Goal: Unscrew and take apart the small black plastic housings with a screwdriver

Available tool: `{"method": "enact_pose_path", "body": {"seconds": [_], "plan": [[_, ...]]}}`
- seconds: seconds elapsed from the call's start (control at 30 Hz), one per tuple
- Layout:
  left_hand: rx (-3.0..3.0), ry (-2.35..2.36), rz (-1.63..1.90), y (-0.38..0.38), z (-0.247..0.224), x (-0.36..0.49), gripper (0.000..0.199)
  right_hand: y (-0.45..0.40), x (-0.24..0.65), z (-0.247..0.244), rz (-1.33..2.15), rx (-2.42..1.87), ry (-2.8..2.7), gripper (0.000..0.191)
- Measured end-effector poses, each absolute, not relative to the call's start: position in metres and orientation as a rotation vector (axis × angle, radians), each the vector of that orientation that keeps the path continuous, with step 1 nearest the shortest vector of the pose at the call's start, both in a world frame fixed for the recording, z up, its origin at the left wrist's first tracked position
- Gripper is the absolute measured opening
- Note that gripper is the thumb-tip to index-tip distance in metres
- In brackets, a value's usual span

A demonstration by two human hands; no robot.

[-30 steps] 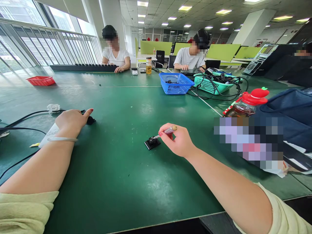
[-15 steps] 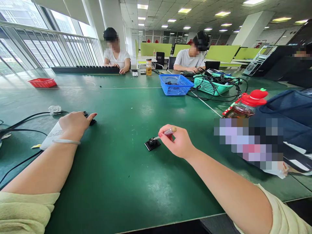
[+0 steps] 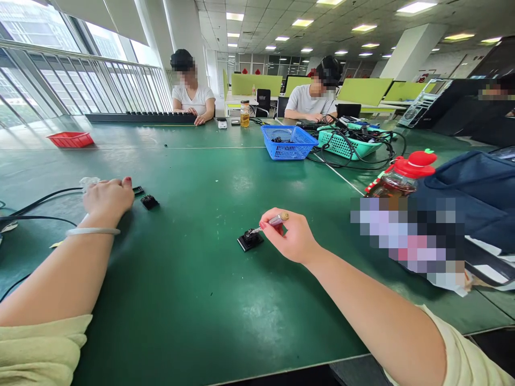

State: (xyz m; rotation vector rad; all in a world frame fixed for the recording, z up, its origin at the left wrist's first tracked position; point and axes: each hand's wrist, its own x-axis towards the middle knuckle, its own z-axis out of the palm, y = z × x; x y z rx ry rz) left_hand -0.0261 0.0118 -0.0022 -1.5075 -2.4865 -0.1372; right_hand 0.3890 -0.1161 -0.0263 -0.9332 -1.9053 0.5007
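My right hand (image 3: 287, 235) is closed round a screwdriver (image 3: 277, 219) with a pale handle end. Its thin tip touches a small black part (image 3: 250, 239) lying on the green table (image 3: 181, 268). At the left, my left hand (image 3: 108, 199) rests over a white object and some crumpled white material (image 3: 89, 183); its curled fingers are mostly hidden, so what they hold cannot be made out. Just right of it lie a small black block (image 3: 150, 201) and a small green-and-black piece (image 3: 138, 190).
Black cables (image 3: 44, 194) run in from the left. A red tray (image 3: 70, 140), a blue basket (image 3: 288, 143) and a green basket (image 3: 350, 143) stand farther back. A red-lidded bottle (image 3: 402, 171) and dark bag (image 3: 478, 198) are at the right. Two people sit across the table.
My left hand has moved left and slightly up, away from the black block, which now shows fully. My right hand keeps the screwdriver on the black part. The view has shifted slightly.
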Motion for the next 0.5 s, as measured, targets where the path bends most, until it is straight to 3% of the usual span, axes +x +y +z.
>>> {"method": "enact_pose_path", "body": {"seconds": [0.27, 0.5], "plan": [[-1.763, -2.436, -0.022, 0.038, -0.013, -0.045, 0.047, -0.115, 0.388, -0.029, 0.465, -0.925, -1.903, 0.019], [-1.959, -2.356, -0.376, 0.047, -0.014, -0.043, 0.012, -0.117, 0.387, -0.028, 0.464, -0.926, -1.903, 0.019]]}}
